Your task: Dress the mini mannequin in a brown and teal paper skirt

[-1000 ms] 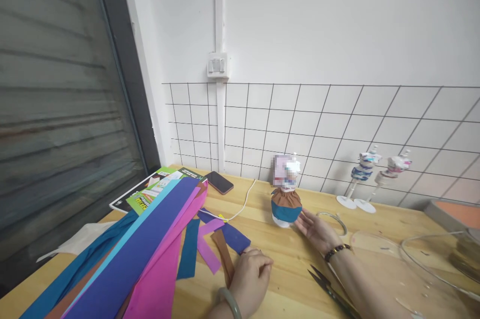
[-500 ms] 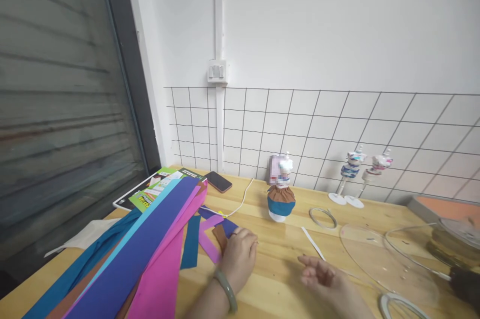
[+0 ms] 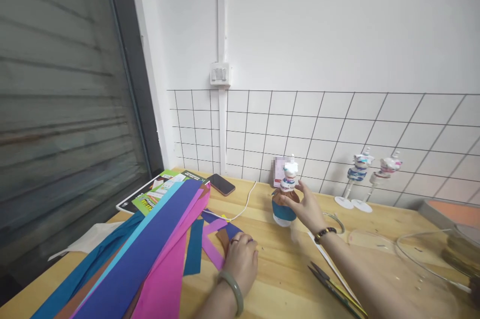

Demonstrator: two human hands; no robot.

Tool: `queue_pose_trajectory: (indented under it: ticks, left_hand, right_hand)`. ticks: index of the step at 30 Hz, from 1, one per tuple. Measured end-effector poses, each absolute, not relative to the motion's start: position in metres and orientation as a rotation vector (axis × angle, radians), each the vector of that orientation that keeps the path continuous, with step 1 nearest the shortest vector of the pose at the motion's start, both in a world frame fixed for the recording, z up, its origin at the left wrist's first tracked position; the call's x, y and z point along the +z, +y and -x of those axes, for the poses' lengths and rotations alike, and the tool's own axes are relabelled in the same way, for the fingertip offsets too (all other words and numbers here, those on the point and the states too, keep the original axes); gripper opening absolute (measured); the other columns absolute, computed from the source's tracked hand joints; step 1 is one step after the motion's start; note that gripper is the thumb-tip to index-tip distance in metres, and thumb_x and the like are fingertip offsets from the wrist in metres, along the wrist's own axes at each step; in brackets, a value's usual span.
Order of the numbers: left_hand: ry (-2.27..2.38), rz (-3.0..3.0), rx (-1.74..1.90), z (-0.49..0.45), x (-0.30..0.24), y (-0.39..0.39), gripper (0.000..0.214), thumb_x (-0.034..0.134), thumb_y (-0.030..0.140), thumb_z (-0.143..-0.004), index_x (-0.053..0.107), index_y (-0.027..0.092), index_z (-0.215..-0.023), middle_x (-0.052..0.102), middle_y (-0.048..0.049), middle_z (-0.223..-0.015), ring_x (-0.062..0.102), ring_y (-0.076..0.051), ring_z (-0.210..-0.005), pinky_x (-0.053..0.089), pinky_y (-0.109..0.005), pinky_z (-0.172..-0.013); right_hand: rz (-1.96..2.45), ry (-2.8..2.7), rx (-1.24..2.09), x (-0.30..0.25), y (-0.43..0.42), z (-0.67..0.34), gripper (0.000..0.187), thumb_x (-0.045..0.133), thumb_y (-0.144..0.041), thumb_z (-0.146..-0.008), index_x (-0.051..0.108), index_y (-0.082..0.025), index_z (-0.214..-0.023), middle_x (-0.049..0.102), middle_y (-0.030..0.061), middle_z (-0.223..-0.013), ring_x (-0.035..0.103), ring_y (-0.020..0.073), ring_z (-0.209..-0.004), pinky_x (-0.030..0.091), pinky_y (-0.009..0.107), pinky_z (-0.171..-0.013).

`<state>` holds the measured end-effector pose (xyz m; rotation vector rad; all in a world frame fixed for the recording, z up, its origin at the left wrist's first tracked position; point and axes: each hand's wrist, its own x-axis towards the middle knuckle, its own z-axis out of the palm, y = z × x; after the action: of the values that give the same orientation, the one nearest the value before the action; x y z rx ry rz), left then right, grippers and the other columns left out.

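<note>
My right hand (image 3: 306,205) reaches forward to a small figurine (image 3: 290,171) with a white head and a gathered brown and teal fabric skirt (image 3: 284,209). Its thumb lies across the brown cloth and the fingers go round the figurine's right side. The figurine stands upright on the table. My left hand (image 3: 242,261) rests on the wood with its fingers curled, and what lies under them is hidden. A brown fabric strip (image 3: 223,240), a purple strip (image 3: 213,251) and a teal piece (image 3: 194,248) lie beside it. Scissors (image 3: 330,284) lie below my right forearm.
Long coloured fabric bands (image 3: 150,244) cover the table's left side, over magazines (image 3: 150,196). A phone (image 3: 221,185) and white cable (image 3: 247,199) lie behind. Two more figurines (image 3: 358,171) on stands are at the back right, near a wire mesh (image 3: 258,134).
My right hand has moved forward from the table's front to the figurine and taken hold of it. The scissors have come into view. My left hand has stayed in nearly the same place.
</note>
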<state>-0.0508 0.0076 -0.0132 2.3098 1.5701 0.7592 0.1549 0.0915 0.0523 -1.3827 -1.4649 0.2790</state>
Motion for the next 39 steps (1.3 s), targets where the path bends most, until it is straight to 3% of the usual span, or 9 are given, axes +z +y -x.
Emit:
queue_pose_trajectory:
  ticks: [5,11,27,34,39]
  left_hand:
    - [1.550,-2.303,0.726,0.049,-0.014,0.008,0.024,0.037,0.016,-0.078,0.061,0.018,-0.082,0.056,-0.0044,-0.094,0.043,-0.019,-0.096,0.034,-0.031,-0.085]
    - [1.530,-2.270,0.730,0.047,-0.016,0.009,0.024,0.037,0.016,-0.078,0.061,0.019,-0.081,0.056,-0.0034,-0.095,0.043,-0.018,-0.096,0.034,-0.031,-0.085]
    - [1.516,-2.273,0.745,0.047,-0.016,0.010,0.024,0.037,0.014,-0.078,0.060,0.019,-0.081,0.055,-0.0032,-0.097,0.042,-0.017,-0.097,0.033,-0.031,-0.088]
    - [1.529,-2.235,0.728,0.047,-0.014,0.008,0.025,0.036,0.016,-0.079,0.061,0.019,-0.082,0.055,-0.0041,-0.098,0.042,-0.019,-0.098,0.032,-0.032,-0.088]
    - [1.521,-2.234,0.695,0.047,-0.011,0.007,0.026,0.037,0.015,-0.077,0.061,0.020,-0.084,0.055,-0.0043,-0.098,0.042,-0.018,-0.098,0.032,-0.032,-0.089]
  right_hand:
    - [1.239,-1.529,0.395,0.049,0.110,-0.146,0.058,0.063,-0.039,-0.062,0.045,-0.020,-0.114,0.062,0.0088,-0.103,0.059,0.0227,-0.092,0.045,0.035,-0.078]
    - [1.256,-1.460,0.390,0.044,0.110,-0.148,0.048,0.058,-0.041,-0.067,0.048,-0.019,-0.108,0.063,0.0103,-0.101,0.061,0.0232,-0.086,0.046,0.037,-0.074]
    - [1.383,-1.377,0.329,0.045,0.111,-0.153,0.044,0.063,-0.047,-0.058,0.057,-0.021,-0.092,0.066,0.0070,-0.084,0.060,0.0243,-0.076,0.045,0.037,-0.067]
    - [1.273,-1.422,0.515,0.069,0.101,-0.166,0.042,0.060,-0.046,-0.065,0.058,-0.020,-0.099,0.066,0.0070,-0.097,0.058,0.0236,-0.093,0.044,0.038,-0.081]
    - [1.232,-1.413,0.599,0.070,0.102,-0.180,0.045,0.063,-0.047,-0.062,0.062,-0.019,-0.097,0.067,0.0086,-0.098,0.057,0.0271,-0.097,0.045,0.040,-0.081]
